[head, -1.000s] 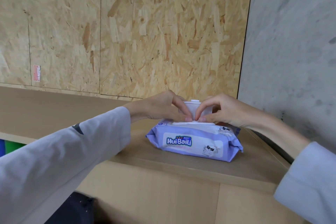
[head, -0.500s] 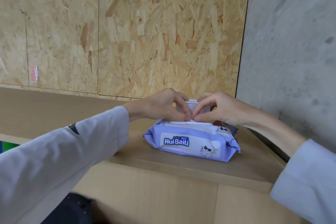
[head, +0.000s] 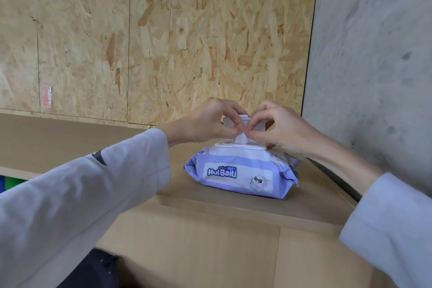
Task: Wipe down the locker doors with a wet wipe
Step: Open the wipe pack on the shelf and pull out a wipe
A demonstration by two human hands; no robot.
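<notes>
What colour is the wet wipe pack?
Lilac-purple with white panels, wipe pack; head view, the only one.

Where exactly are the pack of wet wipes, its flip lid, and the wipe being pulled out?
pack of wet wipes [head: 240, 174], head view, on its purple front face near the printed label.
flip lid [head: 259, 127], head view, on the raised white flap.
wipe [head: 240, 139], head view, on the white tuft above the opening.

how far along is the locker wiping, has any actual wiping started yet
Not yet. Done: the purple wipe pack sits on the wooden top with its white flip lid standing open. In hand: the left hand and right hand both pinch the white wet wipe just above the opening; it is not yet free of the pack. Left: pull it clear and wipe the doors, which has not begun.
</notes>
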